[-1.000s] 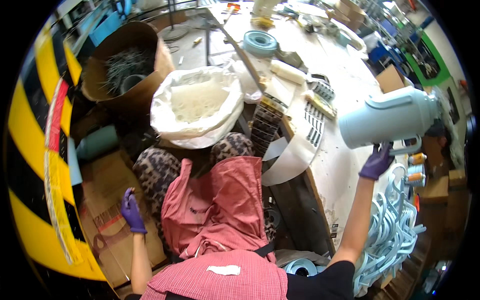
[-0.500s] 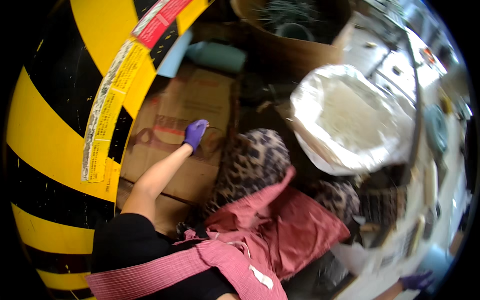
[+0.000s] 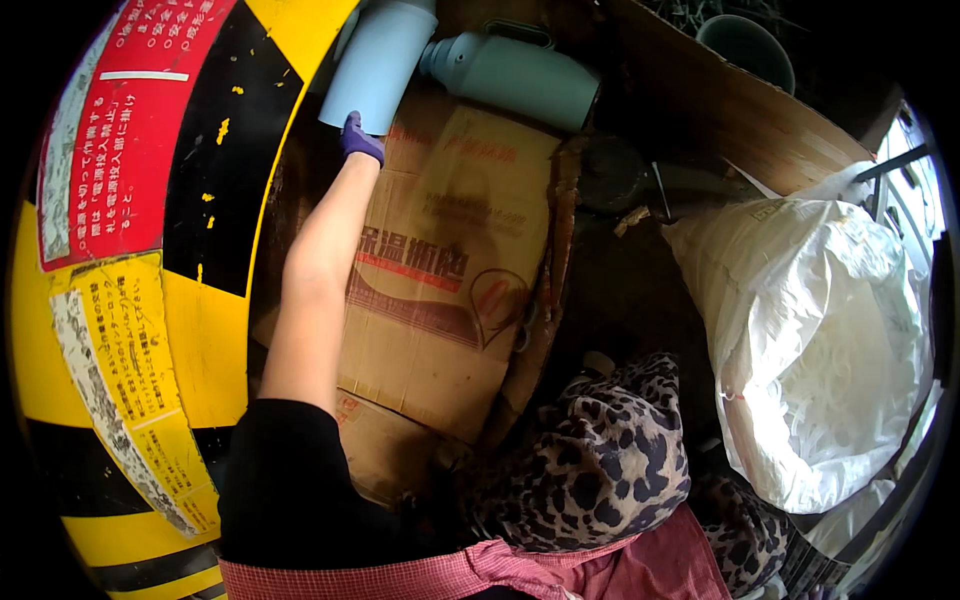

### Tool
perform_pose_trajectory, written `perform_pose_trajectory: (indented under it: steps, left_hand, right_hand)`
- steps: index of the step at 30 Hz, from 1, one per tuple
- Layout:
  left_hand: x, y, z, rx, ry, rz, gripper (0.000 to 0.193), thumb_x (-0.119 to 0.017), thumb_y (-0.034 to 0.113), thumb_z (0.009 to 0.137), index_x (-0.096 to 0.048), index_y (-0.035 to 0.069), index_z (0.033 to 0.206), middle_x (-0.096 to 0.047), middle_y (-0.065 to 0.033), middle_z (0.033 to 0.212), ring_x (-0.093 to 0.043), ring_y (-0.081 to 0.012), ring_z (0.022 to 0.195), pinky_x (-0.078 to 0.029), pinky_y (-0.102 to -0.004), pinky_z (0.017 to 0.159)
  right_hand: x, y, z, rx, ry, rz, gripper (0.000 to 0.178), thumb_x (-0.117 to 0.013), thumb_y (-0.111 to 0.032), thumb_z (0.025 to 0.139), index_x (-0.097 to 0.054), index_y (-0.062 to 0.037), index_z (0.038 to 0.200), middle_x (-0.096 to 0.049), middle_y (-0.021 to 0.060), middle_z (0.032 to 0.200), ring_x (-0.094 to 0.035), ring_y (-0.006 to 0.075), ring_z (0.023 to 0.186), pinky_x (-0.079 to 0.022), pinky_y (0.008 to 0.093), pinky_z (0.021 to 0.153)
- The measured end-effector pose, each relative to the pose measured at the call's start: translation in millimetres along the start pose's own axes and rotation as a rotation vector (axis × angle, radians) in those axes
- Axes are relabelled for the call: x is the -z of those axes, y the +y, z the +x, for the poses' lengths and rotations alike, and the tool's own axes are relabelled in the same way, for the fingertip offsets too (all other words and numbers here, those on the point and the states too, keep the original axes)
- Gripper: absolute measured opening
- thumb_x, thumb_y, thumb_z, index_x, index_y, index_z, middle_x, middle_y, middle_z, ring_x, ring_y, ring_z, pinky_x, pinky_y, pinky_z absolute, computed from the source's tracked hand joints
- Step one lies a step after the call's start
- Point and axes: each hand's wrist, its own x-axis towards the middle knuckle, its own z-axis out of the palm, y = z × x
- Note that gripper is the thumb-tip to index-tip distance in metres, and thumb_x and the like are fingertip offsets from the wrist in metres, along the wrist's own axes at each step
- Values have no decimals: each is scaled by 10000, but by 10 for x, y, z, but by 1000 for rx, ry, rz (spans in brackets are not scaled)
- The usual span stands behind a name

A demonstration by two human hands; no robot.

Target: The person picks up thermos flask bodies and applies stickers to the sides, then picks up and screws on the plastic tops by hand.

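Observation:
My left hand (image 3: pixel 362 140), in a purple glove, is stretched out to the far left. It grips the lower edge of a light blue thermos flask (image 3: pixel 375 65), with one finger up against its side and the others partly hidden. The flask leans beside the striped panel, its upper end cut off by the frame. A green thermos flask (image 3: pixel 525 80) with a handle lies on its side just to the right. Both flasks are at the far end of a brown cardboard box (image 3: pixel 430 330). My right hand is out of view.
A black and yellow striped panel (image 3: pixel 215 150) with labels stands close along my left arm. On the right is a white sack (image 3: pixel 760 290) with pale material inside. A tall cardboard wall (image 3: pixel 740 110) rises at the back, with a round green container (image 3: pixel 750 50) behind it.
My left hand has moved from above the middle of the cardboard box to the far light blue flask and taken hold of its lower edge. My right hand has left the view.

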Motion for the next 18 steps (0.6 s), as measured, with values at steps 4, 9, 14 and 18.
perform_pose_trajectory:
  steps: [4,9,14,18]
  left_hand:
    - [474,-490,-930,-210,-102,-267,454,-557,334,1030,-527,69,1397,-545,-121,1468,-485,-287,1374,-348,-459,1187]
    - [1402,-359,-2819,168,-287,-223,333,-655,264,1011,-621,93,1295,-681,-45,1279,-634,-207,1194,-512,-398,1022]
    - [948,-153,-4781,216,-296,-74,359,-766,128,925,-635,91,1257,-688,-24,1219,-684,-155,1051,-559,-329,888]
    - [1106,-106,-5358,186,-418,-207,349,-795,104,890,-669,33,1208,-709,-22,1075,-685,-141,986,-549,-280,852]
  right_hand:
    - [-8,-143,130,41,-61,96,613,-658,-499,951,-587,-6,1310,-655,234,1218,-654,365,1046,-400,674,1011]
    - [45,-341,31,34,-28,333,542,-624,-410,954,-599,23,1279,-655,238,1227,-641,385,1097,-412,639,1036]
    - [18,-894,19,-74,52,608,346,-498,-24,923,-630,99,1219,-644,244,1291,-552,450,1293,-381,562,1147]
    - [11,-1392,-36,-112,76,679,306,-494,-9,932,-662,59,1179,-642,235,1286,-547,457,1297,-386,560,1135]
